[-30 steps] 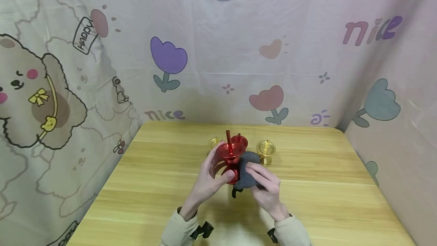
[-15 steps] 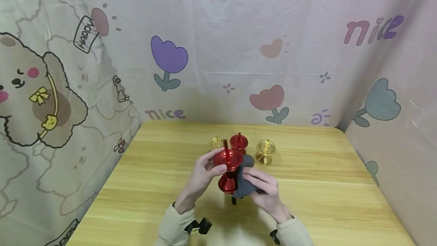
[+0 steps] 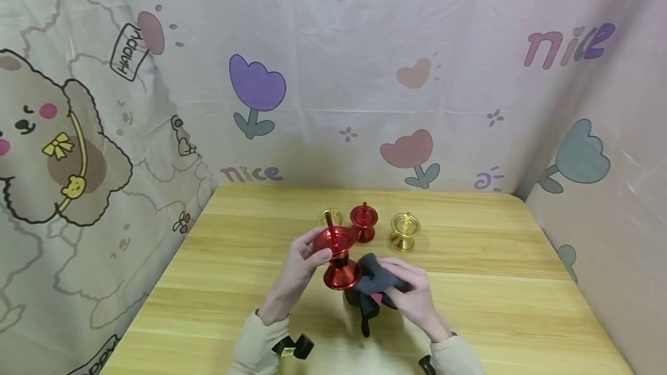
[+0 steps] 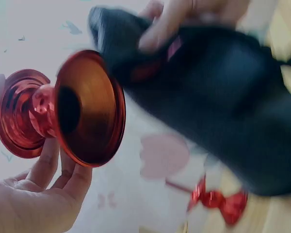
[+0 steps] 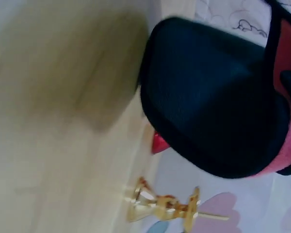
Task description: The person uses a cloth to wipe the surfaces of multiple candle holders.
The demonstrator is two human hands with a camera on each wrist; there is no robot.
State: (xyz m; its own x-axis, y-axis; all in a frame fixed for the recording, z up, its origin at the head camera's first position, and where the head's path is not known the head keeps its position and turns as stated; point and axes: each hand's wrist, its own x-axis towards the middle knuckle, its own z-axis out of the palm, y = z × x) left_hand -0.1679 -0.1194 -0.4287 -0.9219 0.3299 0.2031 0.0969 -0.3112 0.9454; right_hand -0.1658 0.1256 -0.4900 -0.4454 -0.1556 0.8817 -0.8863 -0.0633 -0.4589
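Note:
A shiny red candle holder (image 3: 341, 276) with a spike is held up in my left hand (image 3: 297, 268), thumb and fingers round its upper dish. In the left wrist view the candle holder's hollow base (image 4: 99, 92) faces the camera, its inside dark. My right hand (image 3: 414, 294) pinches a dark grey-blue padded cloth piece (image 3: 377, 279) with black edging, a pink lining and a hanging black strap. The cloth piece (image 4: 208, 97) lies close beside the candle holder's base; whether they touch I cannot tell. The right wrist view shows its dark face (image 5: 203, 97), hiding the right hand.
Behind the hands stand another red candle holder (image 3: 364, 230) and a gold candle holder (image 3: 403, 242) to its right. A second gold candle holder (image 3: 333, 216) is partly hidden behind the held one. All stand on a wooden table (image 3: 510, 305) before a printed curtain (image 3: 333, 155).
My left hand has moved left and slightly down with the red candle holder. The cloth piece has come off the candle holder's side and dropped lower, with its strap and pink lining now showing.

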